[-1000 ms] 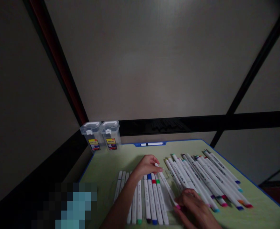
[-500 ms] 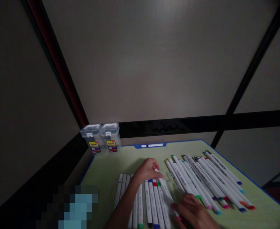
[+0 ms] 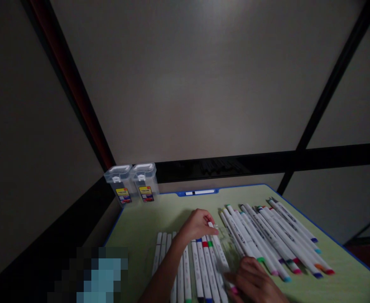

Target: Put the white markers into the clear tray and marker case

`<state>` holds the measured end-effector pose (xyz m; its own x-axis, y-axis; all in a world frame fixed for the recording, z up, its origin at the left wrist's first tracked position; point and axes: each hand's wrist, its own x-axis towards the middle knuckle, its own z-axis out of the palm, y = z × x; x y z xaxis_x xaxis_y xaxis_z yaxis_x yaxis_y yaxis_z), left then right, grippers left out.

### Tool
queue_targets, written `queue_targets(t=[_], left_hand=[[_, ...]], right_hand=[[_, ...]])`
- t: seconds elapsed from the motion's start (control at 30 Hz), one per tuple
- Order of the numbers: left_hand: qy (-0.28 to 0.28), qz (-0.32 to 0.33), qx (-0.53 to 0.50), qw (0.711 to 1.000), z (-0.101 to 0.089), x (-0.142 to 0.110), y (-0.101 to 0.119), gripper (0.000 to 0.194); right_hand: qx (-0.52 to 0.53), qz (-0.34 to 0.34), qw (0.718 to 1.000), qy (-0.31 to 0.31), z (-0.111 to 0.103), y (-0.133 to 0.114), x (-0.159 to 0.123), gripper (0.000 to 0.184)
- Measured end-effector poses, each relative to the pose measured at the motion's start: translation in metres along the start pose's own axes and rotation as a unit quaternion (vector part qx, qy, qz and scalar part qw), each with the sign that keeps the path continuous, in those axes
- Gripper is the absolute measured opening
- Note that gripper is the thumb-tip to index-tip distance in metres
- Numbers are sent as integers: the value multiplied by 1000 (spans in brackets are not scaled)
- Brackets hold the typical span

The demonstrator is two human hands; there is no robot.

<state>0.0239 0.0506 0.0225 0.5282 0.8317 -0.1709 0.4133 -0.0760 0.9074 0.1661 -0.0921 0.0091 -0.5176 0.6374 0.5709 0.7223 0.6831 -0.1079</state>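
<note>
On the green mat (image 3: 141,227) a neat row of white markers (image 3: 200,269) with coloured caps lies in front of me. My left hand (image 3: 197,225) pinches the far end of one white marker (image 3: 220,254) at the right side of that row. Lower down, my right hand (image 3: 256,284) grips the same marker's near end, which has a pink cap. The marker lies alongside the row. To the right sits a loose, slanted pile of white markers (image 3: 273,240).
Two clear plastic boxes (image 3: 134,183) with yellow labels stand at the mat's far left corner. A blue clip (image 3: 199,192) sits on the mat's far edge. Dark frame bars and a pale wall rise behind. A blurred patch covers the lower left.
Both hands have swung the pink-capped marker from a slant into line with the row's right side. The view has shifted slightly.
</note>
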Motion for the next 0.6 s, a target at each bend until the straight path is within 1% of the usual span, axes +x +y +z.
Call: queue_targets(t=[0.1, 0.27, 0.4, 0.43, 0.47, 0.5, 0.6], left_hand=[[3, 2, 9, 1000, 0, -1, 1, 23], [6, 6, 32, 999, 0, 0, 0, 23], [26, 12, 61, 998, 0, 0, -1, 28], [31, 15, 67, 997, 0, 0, -2, 28], [33, 18, 73, 997, 0, 0, -2, 28], [34, 22, 77, 996, 0, -1, -2, 28], [30, 32, 86, 995, 0, -1, -3, 28]], right_hand=[[8, -7, 1000, 11, 2, 0, 1, 12], [17, -18, 1000, 12, 7, 0, 0, 14], [20, -6, 999, 28, 13, 1, -4, 23], [25, -10, 998, 48, 15, 1, -5, 27], [26, -1, 999, 40, 16, 1, -5, 28], [27, -3, 998, 53, 17, 0, -6, 30], [30, -5, 998, 53, 17, 0, -5, 32]])
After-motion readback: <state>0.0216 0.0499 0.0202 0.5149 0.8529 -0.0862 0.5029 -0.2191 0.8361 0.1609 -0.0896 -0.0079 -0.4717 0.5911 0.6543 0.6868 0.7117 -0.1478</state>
